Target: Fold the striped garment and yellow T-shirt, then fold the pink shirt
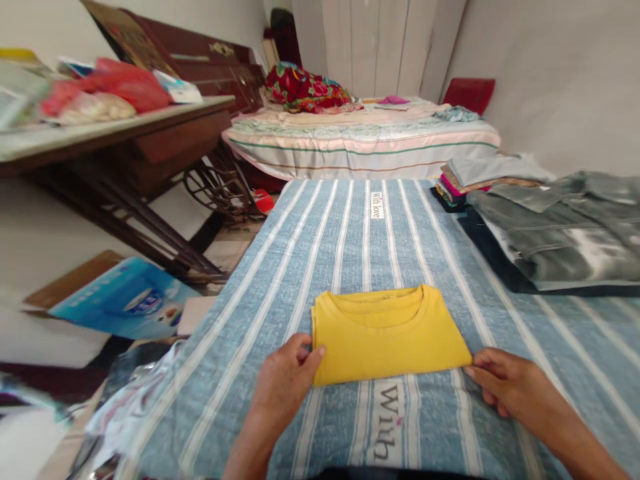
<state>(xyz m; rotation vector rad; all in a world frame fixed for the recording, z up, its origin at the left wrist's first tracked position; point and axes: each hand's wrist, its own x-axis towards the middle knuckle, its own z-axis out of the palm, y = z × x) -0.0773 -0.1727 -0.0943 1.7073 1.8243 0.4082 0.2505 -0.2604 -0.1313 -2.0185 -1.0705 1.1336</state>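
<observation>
A yellow shirt (385, 347), folded into a flat rectangle with its round neckline facing away from me, lies on a blue and white striped cloth (280, 280). My left hand (287, 373) pinches its left edge, thumb on top and fingers curled at the side. At the lower right corner, my right hand (505, 380) has thumb and fingers closed on the fabric. Below the shirt, printed letters show on the striped cloth.
To the right lie a folded grey denim garment (565, 227) and a stack of folded clothes (485, 177). A bed (365, 150) with a red floral bundle (305, 90) stands beyond. At left are a table (195, 110) holding bags and a blue box (120, 297).
</observation>
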